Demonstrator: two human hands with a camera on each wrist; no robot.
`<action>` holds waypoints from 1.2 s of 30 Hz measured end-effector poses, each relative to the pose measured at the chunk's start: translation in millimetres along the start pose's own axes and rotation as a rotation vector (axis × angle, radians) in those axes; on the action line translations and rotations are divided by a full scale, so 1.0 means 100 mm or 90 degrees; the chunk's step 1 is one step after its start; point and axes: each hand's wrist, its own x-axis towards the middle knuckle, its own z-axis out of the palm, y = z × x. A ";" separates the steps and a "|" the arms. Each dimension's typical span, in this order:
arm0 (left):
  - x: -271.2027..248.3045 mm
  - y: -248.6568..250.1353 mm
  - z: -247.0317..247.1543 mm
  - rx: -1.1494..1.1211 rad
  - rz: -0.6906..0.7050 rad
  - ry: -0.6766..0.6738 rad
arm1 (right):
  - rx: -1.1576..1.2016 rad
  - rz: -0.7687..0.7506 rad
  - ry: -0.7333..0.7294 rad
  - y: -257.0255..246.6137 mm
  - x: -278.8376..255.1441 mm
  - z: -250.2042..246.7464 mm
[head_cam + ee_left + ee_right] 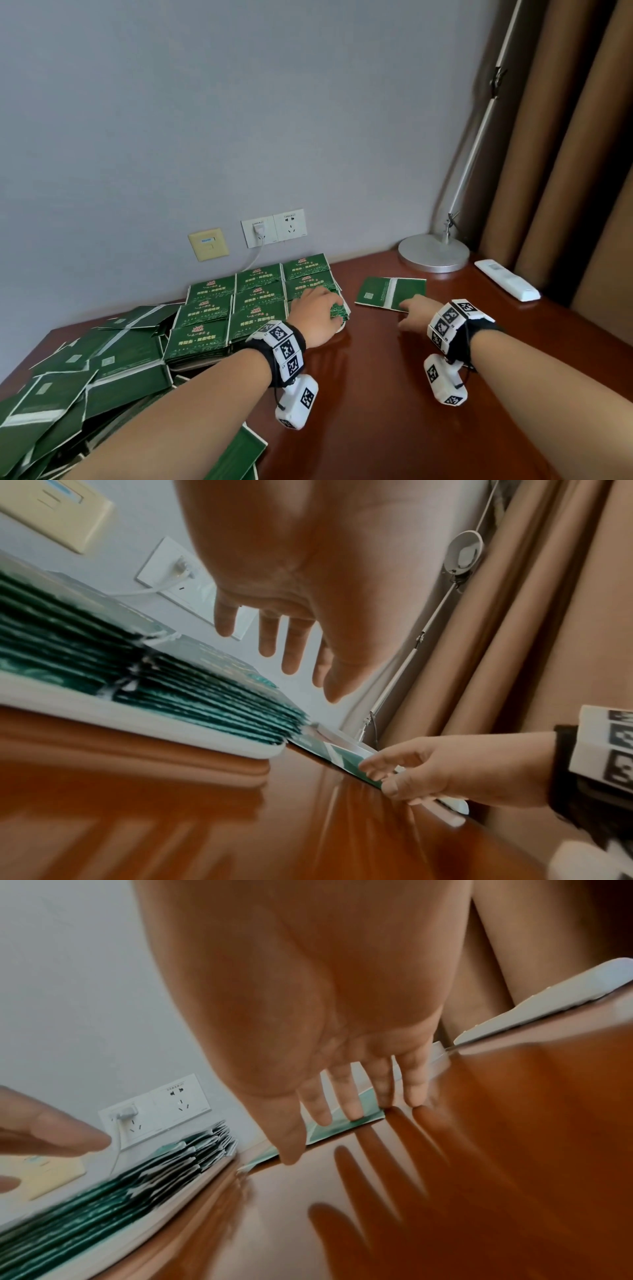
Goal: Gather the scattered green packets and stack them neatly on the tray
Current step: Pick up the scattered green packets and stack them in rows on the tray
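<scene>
Head view shows our right hand (416, 310) pressing straight fingers on a loose packet (390, 293); left hand (317, 310), relaxed, hovers over the tray (143, 725) stacks. Slide it flat, then align edges.

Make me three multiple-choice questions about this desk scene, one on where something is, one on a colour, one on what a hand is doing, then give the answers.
1. Where does the white remote lie?
A. on the tray
B. on the desk near the lamp base
C. under the loose packets

2. What colour is the desk?
A. reddish brown
B. white
C. black

3. What is the right hand doing?
A. gripping the lamp arm
B. hanging curled and idle
C. reaching with straight fingers onto the lone packet

Answers:
1 B, the remote lies at the desk's far right edge, just right of the lamp base.
2 A, the glossy bare wood shows reddish brown in all three views.
3 C, the right wrist view shows the fingertips at the packet's near edge.
</scene>
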 end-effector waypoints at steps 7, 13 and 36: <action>-0.14 0.34 0.14 -0.001 0.045 -0.001 | -0.015 0.016 0.003 0.25 -0.46 0.04; -0.21 0.55 0.20 -0.010 0.067 -0.015 | 0.053 0.040 0.006 0.40 -0.69 -0.02; -0.53 0.15 0.02 -0.030 -0.017 -0.038 | 0.024 0.079 0.008 0.02 -0.71 -0.03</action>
